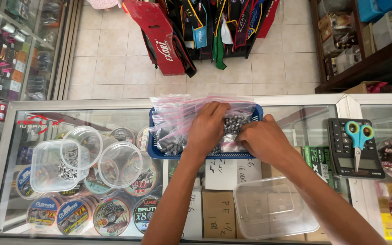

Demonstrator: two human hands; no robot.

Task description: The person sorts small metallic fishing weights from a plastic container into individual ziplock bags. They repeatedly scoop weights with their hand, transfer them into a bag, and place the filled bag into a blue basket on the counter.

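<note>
A blue plastic basket [153, 152] sits at the far edge of a glass counter, filled with clear zip bags [173, 115] of small grey metal weights. My left hand [207, 127] lies palm down on the bags inside the basket, fingers pressing into them. My right hand [262, 138] is at the basket's right side, fingers curled down among the bags; what they hold is hidden.
A clear rectangular tub [46, 168] with a few grey weights and two round clear tubs [119, 163] stand at left. An empty clear tub [273, 208] lies near me. A calculator [352, 152] with blue-green scissors [358, 138] on it rests at right. Shelves and a rack stand beyond the counter.
</note>
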